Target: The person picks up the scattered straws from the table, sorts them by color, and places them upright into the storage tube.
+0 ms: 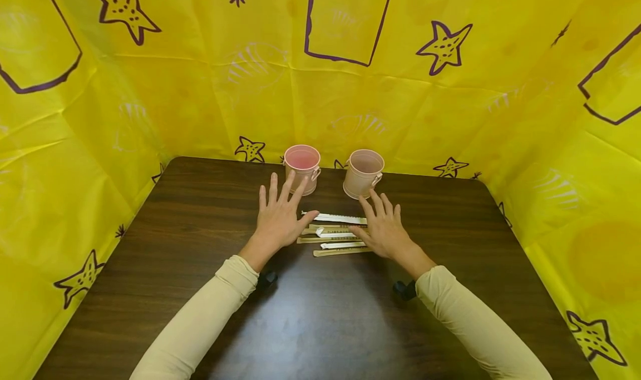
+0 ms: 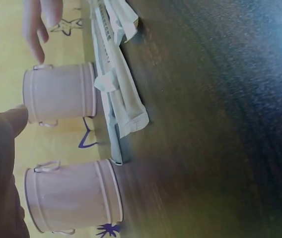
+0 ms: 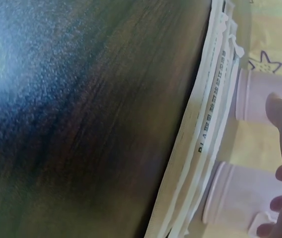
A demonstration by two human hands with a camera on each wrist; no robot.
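Two small pink pails with side handles stand upright at the back of the table: a left pail (image 1: 302, 156) and a right pail (image 1: 363, 171). In front of them lies a loose row of several paper-wrapped straws, some with white wrappers (image 1: 340, 218), some with tan wrappers (image 1: 343, 252). My left hand (image 1: 280, 218) hovers with spread fingers at the straws' left ends, its fingertips overlapping the left pail in the head view. Over their right ends is my right hand (image 1: 385, 230), fingers extended toward the right pail. Neither hand holds anything; contact with the straws cannot be told.
The dark wood table (image 1: 330, 324) has rounded back corners. A yellow cloth (image 1: 200, 107) with starfish drawings surrounds it at the back and both sides, close behind the pails. Dark wrist-camera parts (image 1: 403, 290) hang under the wrists.
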